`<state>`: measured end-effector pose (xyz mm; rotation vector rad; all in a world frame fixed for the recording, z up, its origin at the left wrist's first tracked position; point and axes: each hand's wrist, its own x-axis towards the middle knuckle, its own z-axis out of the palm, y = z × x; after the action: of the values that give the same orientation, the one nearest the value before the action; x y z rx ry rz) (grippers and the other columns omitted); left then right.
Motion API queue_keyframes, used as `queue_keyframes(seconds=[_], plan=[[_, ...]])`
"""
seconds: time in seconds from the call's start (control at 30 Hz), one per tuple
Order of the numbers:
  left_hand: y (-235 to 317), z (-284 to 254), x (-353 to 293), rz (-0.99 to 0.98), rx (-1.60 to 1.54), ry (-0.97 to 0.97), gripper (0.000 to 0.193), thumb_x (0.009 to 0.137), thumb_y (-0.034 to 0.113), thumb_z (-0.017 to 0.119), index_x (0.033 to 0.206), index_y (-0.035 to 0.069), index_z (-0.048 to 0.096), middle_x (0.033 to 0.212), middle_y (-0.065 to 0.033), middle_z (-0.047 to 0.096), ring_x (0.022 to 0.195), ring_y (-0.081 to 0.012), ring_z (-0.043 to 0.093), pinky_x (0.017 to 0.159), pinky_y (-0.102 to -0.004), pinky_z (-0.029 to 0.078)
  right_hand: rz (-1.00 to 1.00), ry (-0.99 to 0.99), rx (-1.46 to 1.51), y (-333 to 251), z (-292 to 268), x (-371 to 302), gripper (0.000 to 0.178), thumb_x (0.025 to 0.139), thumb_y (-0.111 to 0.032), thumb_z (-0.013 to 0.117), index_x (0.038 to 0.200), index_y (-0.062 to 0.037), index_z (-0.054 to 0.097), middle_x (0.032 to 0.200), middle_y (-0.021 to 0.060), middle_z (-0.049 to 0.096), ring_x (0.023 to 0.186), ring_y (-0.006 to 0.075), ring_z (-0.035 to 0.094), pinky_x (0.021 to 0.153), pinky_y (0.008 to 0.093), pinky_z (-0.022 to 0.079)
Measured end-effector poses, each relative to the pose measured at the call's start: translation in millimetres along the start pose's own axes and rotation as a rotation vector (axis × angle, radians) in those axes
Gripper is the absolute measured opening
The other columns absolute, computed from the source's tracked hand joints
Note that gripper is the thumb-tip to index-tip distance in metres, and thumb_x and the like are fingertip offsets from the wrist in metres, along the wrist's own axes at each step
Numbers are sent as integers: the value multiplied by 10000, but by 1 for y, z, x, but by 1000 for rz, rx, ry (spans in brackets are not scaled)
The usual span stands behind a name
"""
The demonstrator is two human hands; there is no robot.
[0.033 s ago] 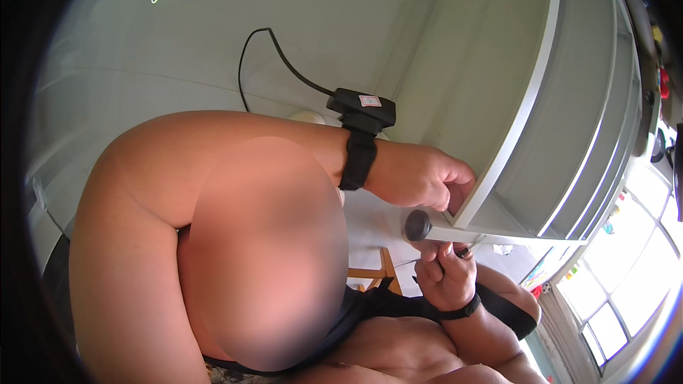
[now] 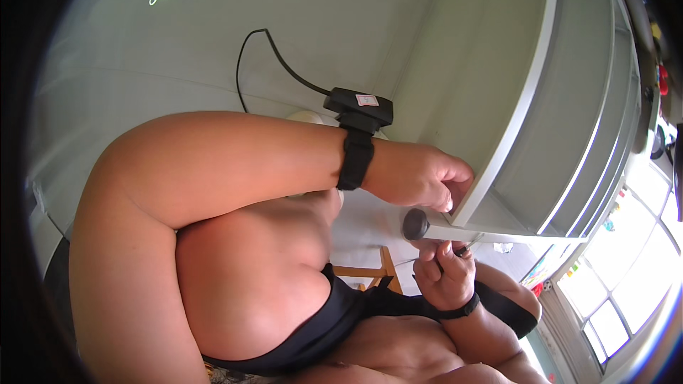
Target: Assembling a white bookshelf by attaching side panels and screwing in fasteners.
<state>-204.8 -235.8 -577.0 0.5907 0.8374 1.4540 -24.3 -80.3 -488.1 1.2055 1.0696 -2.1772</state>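
My left hand (image 2: 413, 176) reaches across into a white shelf unit (image 2: 530, 99). Its fingers are curled at the lower corner of the unit's near edge, gripping the board there. Just below, a round black foot or wheel (image 2: 415, 225) sticks out from the unit's end panel. Under that panel, my right hand (image 2: 448, 277) is closed round a slim tool with a dark handle and a thin metal shaft, which looks like a screwdriver (image 2: 462, 250). The shaft points up toward the panel's underside; its tip is too small to make out.
A black device (image 2: 359, 108) strapped to my left wrist trails a black cable (image 2: 284, 62). Beyond the unit's lower end stands a wooden stool or chair (image 2: 384, 263). More shelves (image 2: 590, 99) run rightward toward a bright window (image 2: 619, 270). A pale wall or floor surface (image 2: 178, 50) lies behind.
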Motion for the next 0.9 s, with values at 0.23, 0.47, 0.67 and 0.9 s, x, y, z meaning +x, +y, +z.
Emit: queue_keyframes(seconds=[0.23,0.47,0.67,0.9], plan=[[18,13,11,-50,233,220,340,928,330,735,1026,19,640,954,-74,689,871,-154,630,786,-318,512,-41,9,147,6,-3,4,209,1036,-209,551,1043,-6,603,839,105,655,515,114,425,513,266,368],[21,32,20,-180,186,335,146,975,180,688,1026,56,631,967,-2,669,905,-86,605,858,-289,515,-125,-11,225,19,-10,11,165,1042,-154,553,1079,2,591,869,112,667,493,98,393,471,263,327],[18,36,24,-187,106,399,169,982,156,674,1099,47,620,1044,-15,665,982,-111,611,924,-302,504,-230,-63,233,31,-20,18,225,1049,-196,553,1117,18,571,869,106,663,471,89,372,443,259,294],[15,33,19,-182,149,413,190,979,190,686,1094,56,619,1039,-13,667,971,-105,611,913,-291,504,-343,-18,-6,46,-41,-16,282,1020,-203,575,1172,26,508,882,104,647,530,104,455,493,260,394]])
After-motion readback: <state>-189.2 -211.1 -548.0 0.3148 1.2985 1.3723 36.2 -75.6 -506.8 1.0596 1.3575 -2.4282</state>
